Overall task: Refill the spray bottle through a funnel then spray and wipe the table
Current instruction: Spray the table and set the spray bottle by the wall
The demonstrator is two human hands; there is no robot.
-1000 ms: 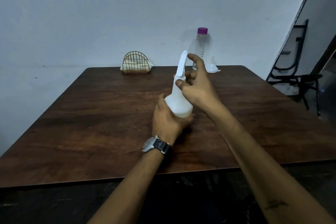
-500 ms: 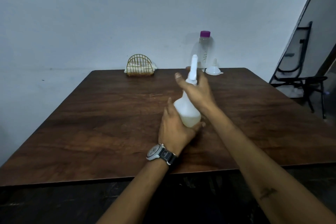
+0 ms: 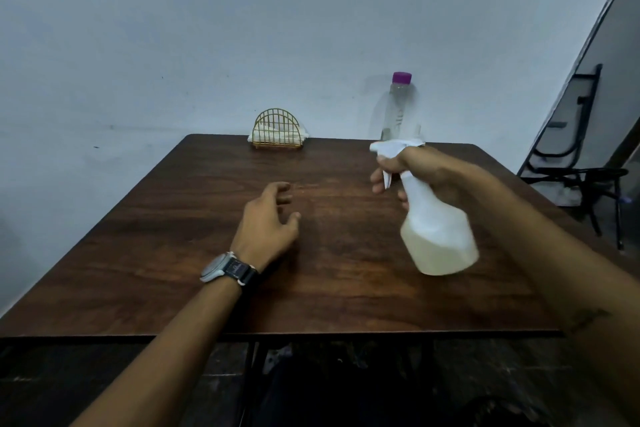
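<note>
My right hand (image 3: pixel 420 172) grips the neck of the white spray bottle (image 3: pixel 438 232), fingers curled by its trigger, and holds it tilted above the right half of the brown wooden table (image 3: pixel 173 236). The nozzle points left. Pale liquid fills the lower part of the bottle. My left hand (image 3: pixel 270 224), with a watch on the wrist, hovers just over the table's middle, fingers loosely spread and holding nothing. The funnel is hidden behind my right hand.
A clear bottle with a purple cap (image 3: pixel 400 104) stands at the table's far edge. A gold wire holder with white napkins (image 3: pixel 277 130) sits at the far middle. A black chair (image 3: pixel 585 180) stands off the table's right side.
My left hand let go of the spray bottle and moved left. My right hand lifted the bottle off the table, swung it right and turned its nozzle to the left.
</note>
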